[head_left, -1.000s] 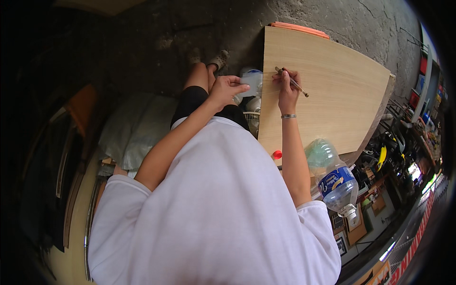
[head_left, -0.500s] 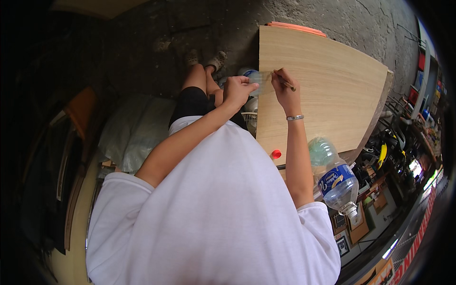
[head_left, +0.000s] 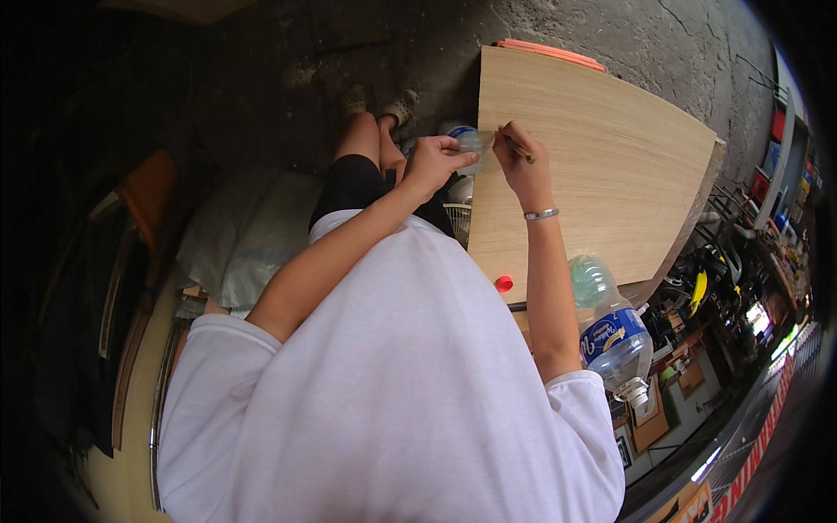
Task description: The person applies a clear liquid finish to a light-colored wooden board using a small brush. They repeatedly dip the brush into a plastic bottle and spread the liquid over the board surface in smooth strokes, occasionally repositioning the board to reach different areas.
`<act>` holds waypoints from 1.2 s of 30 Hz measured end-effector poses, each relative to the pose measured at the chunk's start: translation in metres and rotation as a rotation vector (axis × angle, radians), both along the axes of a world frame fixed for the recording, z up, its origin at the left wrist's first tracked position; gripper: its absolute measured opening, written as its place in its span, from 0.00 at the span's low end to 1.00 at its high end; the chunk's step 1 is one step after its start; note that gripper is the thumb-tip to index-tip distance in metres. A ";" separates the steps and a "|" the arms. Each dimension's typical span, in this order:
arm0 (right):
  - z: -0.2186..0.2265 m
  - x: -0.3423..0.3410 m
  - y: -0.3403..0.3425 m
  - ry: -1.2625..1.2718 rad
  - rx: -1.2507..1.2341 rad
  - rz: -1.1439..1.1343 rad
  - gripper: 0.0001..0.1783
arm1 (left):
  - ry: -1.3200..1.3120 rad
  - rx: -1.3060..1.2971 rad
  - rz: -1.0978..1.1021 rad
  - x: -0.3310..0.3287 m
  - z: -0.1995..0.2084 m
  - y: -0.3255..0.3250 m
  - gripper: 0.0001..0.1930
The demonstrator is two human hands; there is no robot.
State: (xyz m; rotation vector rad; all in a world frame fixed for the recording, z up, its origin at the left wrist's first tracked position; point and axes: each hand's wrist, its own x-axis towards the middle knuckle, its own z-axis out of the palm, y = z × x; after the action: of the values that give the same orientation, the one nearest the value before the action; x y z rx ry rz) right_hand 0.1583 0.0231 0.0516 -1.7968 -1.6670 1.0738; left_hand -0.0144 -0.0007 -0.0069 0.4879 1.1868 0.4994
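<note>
My left hand is closed, thumb against fingers, pinching the edge of a thin clear plastic piece just off the board's left edge. Close by on the right, my right hand grips a slim pen-like tool, its tip at the plastic. What kind of tool it is cannot be made out. Beneath both is a light wood-grained board. A red bottle cap lies near the board's lower left corner. Beside my right forearm lies a large clear plastic bottle with a blue label, its neck toward me.
Beyond my left fingertips, below the board, is another blue-labelled bottle. A pale slatted basket sits by my lap. Orange strips line the board's far edge. Wrapped grey plastic sheeting is at my left; cluttered shelves fill the right.
The right hand has shifted slightly left and up, closer to the left hand, and its tool has turned a little. The view has also moved slightly. Both grips are kept.
</note>
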 end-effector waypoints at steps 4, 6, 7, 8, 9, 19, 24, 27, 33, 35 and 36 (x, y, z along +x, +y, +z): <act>-0.002 0.000 0.000 -0.029 0.010 0.023 0.06 | -0.073 -0.043 -0.043 -0.005 -0.003 0.003 0.14; -0.007 0.001 -0.002 0.009 0.035 0.021 0.06 | -0.086 -0.029 -0.059 -0.006 -0.008 0.005 0.13; -0.008 0.002 -0.004 0.007 0.028 0.028 0.06 | -0.097 -0.006 -0.054 -0.005 -0.010 0.005 0.12; -0.008 0.002 -0.009 0.004 0.019 0.034 0.06 | -0.109 0.015 -0.048 -0.005 -0.011 0.004 0.11; -0.009 0.002 -0.015 -0.019 0.030 0.043 0.06 | -0.096 0.020 -0.050 -0.004 -0.012 0.004 0.11; 0.007 0.006 -0.047 -0.008 -0.007 -0.219 0.04 | -0.061 0.018 -0.071 -0.010 -0.005 0.004 0.11; -0.004 0.021 -0.015 -0.117 -0.049 -0.102 0.05 | -0.012 0.056 -0.062 -0.008 -0.006 0.001 0.10; -0.005 0.019 -0.011 -0.114 -0.021 -0.059 0.05 | 0.013 0.054 -0.058 -0.006 -0.005 -0.001 0.10; -0.011 0.021 -0.008 -0.093 0.022 -0.014 0.04 | -0.012 0.053 -0.041 -0.006 -0.007 -0.001 0.10; -0.009 0.020 -0.017 -0.092 0.017 0.001 0.04 | 0.002 0.045 -0.066 -0.007 -0.009 -0.001 0.11; -0.007 0.019 -0.025 -0.098 -0.009 0.003 0.04 | -0.007 0.037 -0.061 -0.006 -0.009 0.000 0.11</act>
State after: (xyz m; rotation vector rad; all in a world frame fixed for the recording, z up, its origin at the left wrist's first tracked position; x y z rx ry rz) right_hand 0.1770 -0.0020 0.0448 -1.8804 -1.7241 1.0109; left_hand -0.0208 -0.0011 -0.0157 0.5525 1.1545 0.4708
